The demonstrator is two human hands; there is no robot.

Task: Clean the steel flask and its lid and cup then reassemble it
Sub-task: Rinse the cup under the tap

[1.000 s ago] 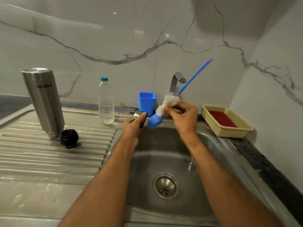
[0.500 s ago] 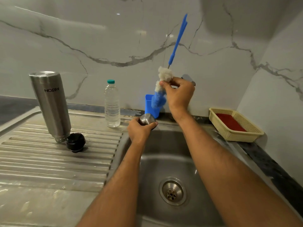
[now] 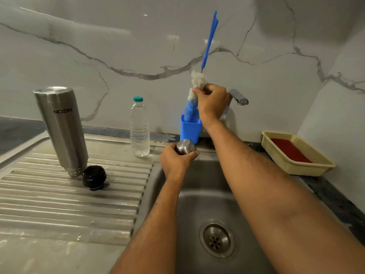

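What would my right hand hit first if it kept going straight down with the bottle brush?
Most likely the blue plastic holder: the right hand grips the blue-and-white bottle brush directly above it, the brush tip at its opening. Depth is uncertain from this one view.

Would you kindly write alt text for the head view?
Over a steel sink, the right hand lowers a bottle brush into a blue holder while the left hand grips the steel cup. On the drainboard, the flask stands inverted beside its black lid.
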